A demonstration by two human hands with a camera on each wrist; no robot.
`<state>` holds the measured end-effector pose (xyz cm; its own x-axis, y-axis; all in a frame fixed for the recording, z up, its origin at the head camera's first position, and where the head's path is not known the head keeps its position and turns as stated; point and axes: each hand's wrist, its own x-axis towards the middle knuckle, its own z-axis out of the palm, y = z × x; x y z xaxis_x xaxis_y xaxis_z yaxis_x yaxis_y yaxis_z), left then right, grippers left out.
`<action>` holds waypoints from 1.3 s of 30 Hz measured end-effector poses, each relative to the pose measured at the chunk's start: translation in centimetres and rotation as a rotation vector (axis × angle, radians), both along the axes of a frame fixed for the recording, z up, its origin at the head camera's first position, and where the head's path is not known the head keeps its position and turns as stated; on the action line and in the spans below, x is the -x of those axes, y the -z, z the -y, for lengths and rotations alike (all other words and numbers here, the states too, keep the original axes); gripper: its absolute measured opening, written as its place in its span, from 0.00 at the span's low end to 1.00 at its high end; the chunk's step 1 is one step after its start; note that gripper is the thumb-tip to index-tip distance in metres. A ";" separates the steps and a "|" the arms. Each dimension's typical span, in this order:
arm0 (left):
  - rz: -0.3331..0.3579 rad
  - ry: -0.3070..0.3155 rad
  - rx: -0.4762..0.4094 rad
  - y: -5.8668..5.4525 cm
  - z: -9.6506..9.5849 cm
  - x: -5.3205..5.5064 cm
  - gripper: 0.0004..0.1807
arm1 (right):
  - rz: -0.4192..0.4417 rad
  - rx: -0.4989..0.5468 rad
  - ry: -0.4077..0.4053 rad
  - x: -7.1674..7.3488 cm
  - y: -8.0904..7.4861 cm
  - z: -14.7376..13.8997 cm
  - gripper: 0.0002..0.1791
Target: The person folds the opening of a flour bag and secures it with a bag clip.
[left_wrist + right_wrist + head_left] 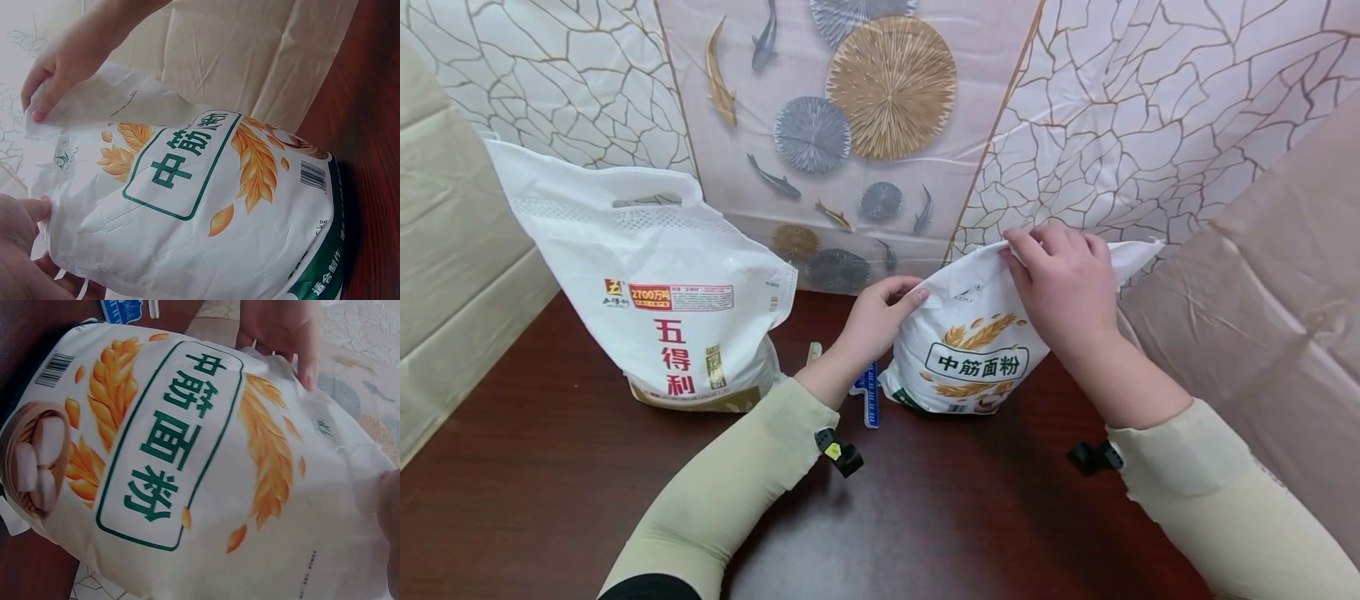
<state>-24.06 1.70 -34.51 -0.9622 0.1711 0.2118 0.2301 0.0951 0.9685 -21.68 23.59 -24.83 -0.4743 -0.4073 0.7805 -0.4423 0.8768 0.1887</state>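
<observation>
Look to the flour bag, standing on the bench before the patterned wall cloth; pinched at the top edge's left side between thumb and fingers of the left hand, and farther right likewise by the right hand; probably heavy and yielding low down, limp and somewhat slippery above; best gripped by the gathered top, with support beneath; just left, note a flat blue piece; well apart, a larger white bag, untouched.
</observation>
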 end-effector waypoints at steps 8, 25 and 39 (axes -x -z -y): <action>-0.022 0.027 -0.009 0.2 0.0 0.1 0.15 | -0.032 0.053 -0.015 0.0 0.6 0.1 0.10; -0.003 -0.023 0.130 1.5 2.6 -0.7 0.16 | -0.028 0.072 -0.019 0.0 0.7 0.1 0.11; -0.010 0.043 0.535 4.5 5.5 -0.9 0.14 | -0.026 0.083 -0.027 -0.1 0.9 0.1 0.11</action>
